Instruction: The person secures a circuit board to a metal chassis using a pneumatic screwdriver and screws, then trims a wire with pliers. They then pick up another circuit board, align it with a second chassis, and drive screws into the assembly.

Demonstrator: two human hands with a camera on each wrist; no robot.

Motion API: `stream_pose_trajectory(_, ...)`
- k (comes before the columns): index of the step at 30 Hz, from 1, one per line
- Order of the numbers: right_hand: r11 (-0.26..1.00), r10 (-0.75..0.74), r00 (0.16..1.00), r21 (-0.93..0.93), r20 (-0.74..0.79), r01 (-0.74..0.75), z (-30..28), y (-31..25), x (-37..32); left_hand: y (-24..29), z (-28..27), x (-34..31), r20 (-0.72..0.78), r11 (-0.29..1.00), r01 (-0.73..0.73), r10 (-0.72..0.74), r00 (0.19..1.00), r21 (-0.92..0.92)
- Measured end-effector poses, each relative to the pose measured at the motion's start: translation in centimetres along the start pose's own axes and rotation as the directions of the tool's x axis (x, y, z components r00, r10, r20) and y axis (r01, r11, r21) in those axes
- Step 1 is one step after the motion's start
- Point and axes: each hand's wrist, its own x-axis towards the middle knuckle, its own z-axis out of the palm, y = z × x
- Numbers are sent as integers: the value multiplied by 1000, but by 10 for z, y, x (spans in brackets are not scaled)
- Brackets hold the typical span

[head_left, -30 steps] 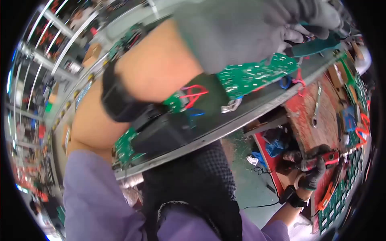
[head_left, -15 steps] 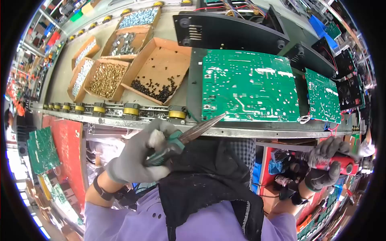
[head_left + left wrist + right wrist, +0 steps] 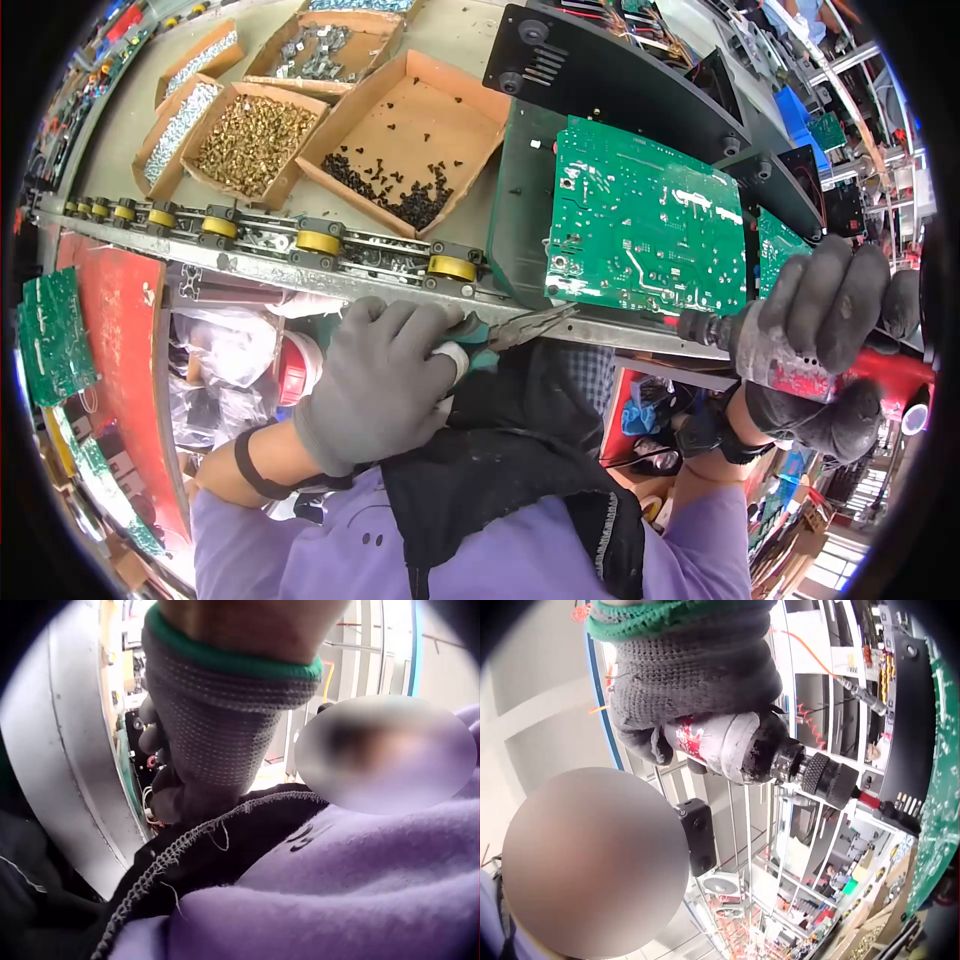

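Observation:
In the head view the gloved left hand (image 3: pixel 385 385) grips teal-handled pliers (image 3: pixel 530 328), whose jaws point right at the front rail below a green circuit board (image 3: pixel 650 225). The gloved right hand (image 3: pixel 825 345) holds a red and grey power screwdriver (image 3: pixel 800 378), its nose facing left, near the board's lower right corner. The right wrist view shows that screwdriver (image 3: pixel 727 746) in the glove (image 3: pixel 697 675), with a red piece at its black chuck. In the left wrist view the left glove (image 3: pixel 214 735) is seen from the cuff side; the pliers are hidden there.
Cardboard trays of black screws (image 3: pixel 415 140), brass parts (image 3: pixel 250 140) and metal clips (image 3: pixel 325 55) stand left of the board. Behind it rises a black panel (image 3: pixel 610 80). A rail with yellow rollers (image 3: pixel 318 243) runs along the bench front. Another green board (image 3: pixel 780 245) lies to the right.
The left hand came down from over the boards with the pliers, and its back now faces up. The right hand with the screwdriver rose from the lower right toward the board.

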Motion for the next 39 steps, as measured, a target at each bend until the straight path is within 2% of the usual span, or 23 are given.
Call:
stream_pose_trajectory(2, 998, 51, 997, 32, 59, -53, 8, 3, 15, -5, 5, -5, -48, 999, 15, -13, 999, 33)
stream_pose_trajectory(4, 986, 164, 972, -8, 170, -165, 10, 6, 25, -11, 6, -7, -89, 997, 32, -25, 996, 72)
stream_pose_trajectory(5, 997, 47, 999, -59, 3, -46, 15, 17, 17, -15, 6, -6, -87, 994, -14, 23, 996, 108)
stream_pose_trajectory(6, 997, 49, 999, -58, 6, -49, 19, 22, 19, -20, 6, -5, -81, 988, -60, 72, 994, 144)
stream_pose_trajectory(8, 989, 147, 986, 23, 73, -149, 23, 34, 29, -43, 8, 3, -79, 988, -93, 103, 992, 125)
stream_pose_trajectory(9, 987, 162, 979, 0, 126, -164, 24, 40, 34, -52, 10, 5, -75, 986, -130, 138, 988, 106)
stream_pose_trajectory(10, 986, 165, 978, 0, 126, -166, 25, 43, 35, -54, 13, 5, -75, 986, -129, 137, 988, 104)
stream_pose_trajectory(12, 977, 214, 969, -27, 122, -212, 26, 50, 37, -59, 16, 5, -81, 999, -11, 15, 997, 43)
stream_pose_trajectory(13, 971, 238, 964, -40, 120, -235, 27, 53, 37, -62, 17, 5, -83, 999, -8, 12, 997, 41)
stream_pose_trajectory(16, 971, 236, 964, -76, 122, -228, 32, 59, 39, -70, 17, 7, -56, 996, -73, 76, 996, 50)
stream_pose_trajectory(18, 969, 233, 965, -113, 120, -220, 34, 62, 39, -72, 20, 10, -158, 969, -221, 236, 959, 108)
stream_pose_trajectory(23, 971, 221, 957, -136, 190, -197, 40, 65, 42, -78, 24, 8, -154, 990, -137, 139, 978, 23)
stream_pose_trajectory(24, 972, 216, 966, -131, 145, -197, 44, 64, 40, -79, 25, 7, -168, 994, -108, 106, 980, -4)
stream_pose_trajectory(26, 972, 211, 972, -127, 100, -198, 45, 65, 41, -80, 21, 9, -163, 991, -133, 131, 978, -6)
stream_pose_trajectory(28, 974, 199, 956, -147, 214, -170, 39, 68, 45, -82, 20, 9, -158, 988, -157, 154, 975, -6)
stream_pose_trajectory(30, 974, 202, 959, -146, 199, -175, 44, 71, 44, -82, 21, 9, -201, 986, -165, 165, 966, 17)
stream_pose_trajectory(32, 973, 203, 962, -149, 184, -177, 44, 73, 44, -85, 22, 7, -183, 987, -159, 159, 970, 11)
stream_pose_trajectory(34, 989, 140, 935, -97, 327, -114, 39, 78, 50, -87, 20, 6, -164, 989, -149, 147, 975, 4)
stream_pose_trajectory(36, 989, 144, 920, -77, 364, -125, 41, 79, 54, -85, 15, 7, -118, 989, -145, 146, 982, 10)
stream_pose_trajectory(37, 990, 141, 902, -54, 408, -131, 42, 81, 57, -85, 15, 7, -123, 990, -138, 139, 983, 17)
stream_pose_trajectory(39, 991, 134, 914, -46, 383, -126, 47, 84, 58, -84, 16, 6, -175, 987, -160, 162, 971, 28)
